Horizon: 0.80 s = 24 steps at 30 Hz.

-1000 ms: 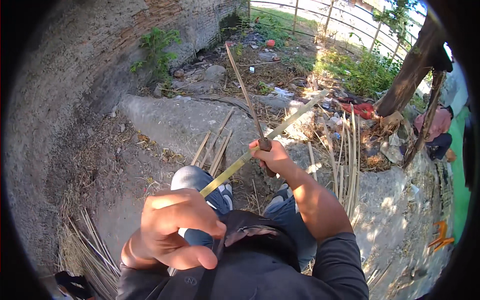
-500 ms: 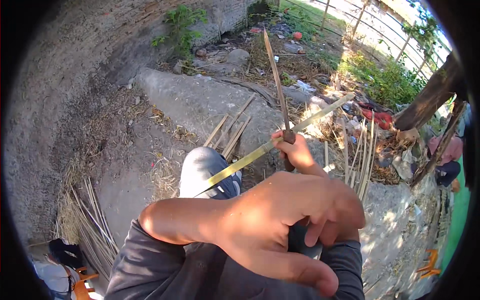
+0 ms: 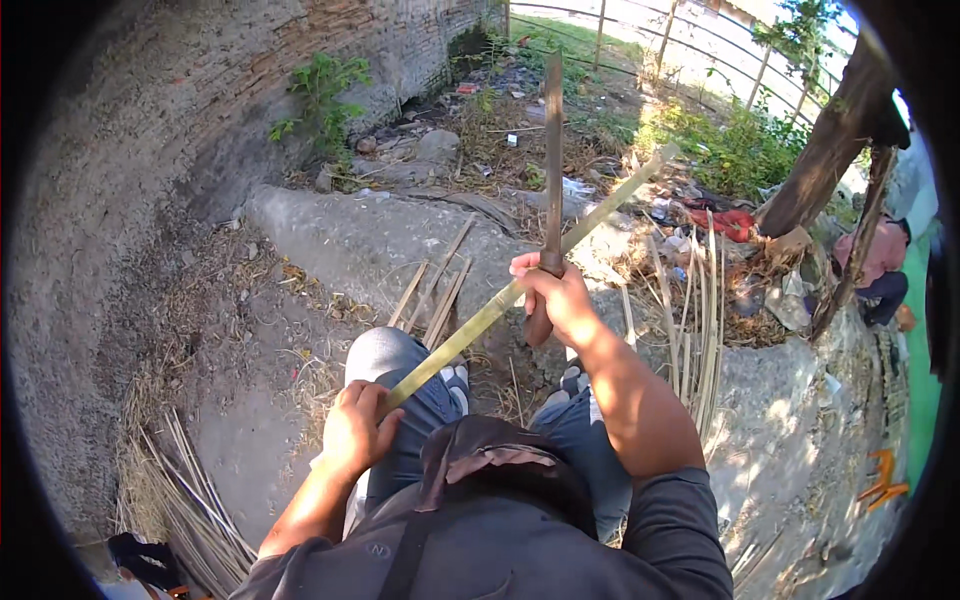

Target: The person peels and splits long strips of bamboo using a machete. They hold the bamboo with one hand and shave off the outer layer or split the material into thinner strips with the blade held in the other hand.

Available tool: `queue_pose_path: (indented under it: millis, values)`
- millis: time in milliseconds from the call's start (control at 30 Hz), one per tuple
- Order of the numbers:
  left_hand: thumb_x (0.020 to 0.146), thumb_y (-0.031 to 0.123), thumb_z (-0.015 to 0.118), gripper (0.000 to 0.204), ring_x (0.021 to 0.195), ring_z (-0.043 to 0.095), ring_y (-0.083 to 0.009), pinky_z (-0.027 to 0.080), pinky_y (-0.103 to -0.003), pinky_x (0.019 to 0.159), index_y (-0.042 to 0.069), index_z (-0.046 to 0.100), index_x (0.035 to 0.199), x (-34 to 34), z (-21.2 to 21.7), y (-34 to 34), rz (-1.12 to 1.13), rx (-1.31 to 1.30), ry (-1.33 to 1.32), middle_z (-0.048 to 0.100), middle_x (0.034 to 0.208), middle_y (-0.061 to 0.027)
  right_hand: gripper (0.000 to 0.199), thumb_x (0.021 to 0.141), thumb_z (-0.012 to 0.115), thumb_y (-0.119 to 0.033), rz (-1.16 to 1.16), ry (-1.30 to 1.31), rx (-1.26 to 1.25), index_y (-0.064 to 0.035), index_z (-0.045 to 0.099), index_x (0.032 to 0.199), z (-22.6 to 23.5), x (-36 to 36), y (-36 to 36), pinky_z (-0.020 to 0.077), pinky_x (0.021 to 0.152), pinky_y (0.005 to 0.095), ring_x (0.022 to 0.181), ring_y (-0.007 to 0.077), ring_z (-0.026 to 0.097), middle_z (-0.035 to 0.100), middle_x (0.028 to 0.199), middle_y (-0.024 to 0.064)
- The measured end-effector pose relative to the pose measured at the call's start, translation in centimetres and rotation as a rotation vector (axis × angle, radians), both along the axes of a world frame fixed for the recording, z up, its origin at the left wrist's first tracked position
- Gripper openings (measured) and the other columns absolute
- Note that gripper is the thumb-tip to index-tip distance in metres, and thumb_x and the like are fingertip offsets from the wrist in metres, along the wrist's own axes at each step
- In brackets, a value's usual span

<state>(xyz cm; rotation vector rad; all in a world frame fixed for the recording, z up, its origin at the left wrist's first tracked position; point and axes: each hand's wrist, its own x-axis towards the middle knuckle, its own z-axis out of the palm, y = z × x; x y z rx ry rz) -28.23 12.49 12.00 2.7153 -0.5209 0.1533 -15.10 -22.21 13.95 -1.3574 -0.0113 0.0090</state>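
Down at lower centre, here's the left hand (image 3: pixel 355 425) by the bent knee (image 3: pixel 385 360), fingers curled together, thumb and fingers pinching the near end of a pale yellow-green strip (image 3: pixel 470 328). Up that strip slants, through the middle of the frame toward upper right, passing right at the right hand (image 3: pixel 560 298), whose fingers are wrapped around the handle of a long knife (image 3: pixel 554 170), blade pointing to the top; whether they pinch the strip too, I can't tell. Beyond, short strips (image 3: pixel 435 290) lean near a grey slab (image 3: pixel 330 225) at centre-left, longer ones (image 3: pixel 705 320) stand right of centre, then a slanting trunk (image 3: pixel 825 150) upper right, and a fence (image 3: pixel 665 40) furthest off.
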Motion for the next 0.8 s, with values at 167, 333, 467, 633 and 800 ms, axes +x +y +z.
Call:
queue_pose_path:
  millis: [167, 333, 467, 633, 800]
  values:
    - [0.094, 0.029, 0.069, 0.038, 0.094, 0.069, -0.0447, 0.055, -0.05, 0.081, 0.005, 0.056, 0.121, 0.4, -0.5, 0.2, 0.229, -0.084, 0.082, 0.07, 0.102, -0.0228, 0.018, 0.093, 0.072, -0.015, 0.069, -0.046, 0.012, -0.0015, 0.07, 0.105, 0.7, 0.1, -1.7, 0.0475, 0.056, 0.0285, 0.058, 0.0114, 0.058, 0.072, 0.093, 0.0068]
    - [0.098, 0.028, 0.062, 0.031, 0.086, 0.07, -0.0441, 0.054, -0.053, 0.077, 0.005, 0.058, 0.118, 1.6, 1.7, 0.5, 0.224, -0.057, 0.164, 0.07, 0.087, -0.0248, 0.026, 0.09, 0.08, -0.026, -0.014, 0.061, -0.567, -0.0043, 0.069, 0.098, 2.4, -0.9, -6.3, 0.0482, 0.058, 0.031, 0.06, 0.0119, 0.061, 0.069, 0.077, 0.0045]
    - [0.099, 0.026, 0.06, 0.027, 0.078, 0.067, -0.0469, 0.052, -0.053, 0.07, -0.001, 0.064, 0.097, 2.4, 1.4, 0.3, 0.179, -0.132, 0.102, 0.068, 0.082, -0.0263, 0.029, 0.086, 0.076, -0.035, -0.129, -0.166, -1.178, -0.008, 0.067, 0.092, 3.7, -1.8, -7.5, 0.0518, 0.066, 0.0465, 0.074, 0.0337, 0.07, 0.071, 0.078, 0.013]
    - [0.101, 0.026, 0.06, 0.03, 0.07, 0.066, -0.0464, 0.049, -0.05, 0.063, -0.002, 0.063, 0.09, 2.8, 1.1, -1.0, 0.205, -0.226, 0.176, 0.063, 0.07, -0.0258, 0.021, 0.076, 0.073, -0.025, 0.1, -0.3, -1.511, -0.0138, 0.069, 0.093, 3.0, -2.8, -3.8, 0.0579, 0.073, 0.0493, 0.081, 0.0364, 0.072, 0.073, 0.081, 0.0141]
    - [0.101, 0.028, 0.061, 0.032, 0.068, 0.064, -0.0468, 0.049, -0.051, 0.06, 0.0, 0.061, 0.086, 3.0, -0.2, 0.2, 0.143, -0.174, 0.12, 0.063, 0.068, -0.0249, 0.021, 0.078, 0.073, -0.029, 0.083, -0.276, -1.608, -0.0138, 0.07, 0.093, 1.0, -0.6, -4.1, 0.0576, 0.074, 0.0487, 0.082, 0.0357, 0.072, 0.073, 0.082, 0.0142]
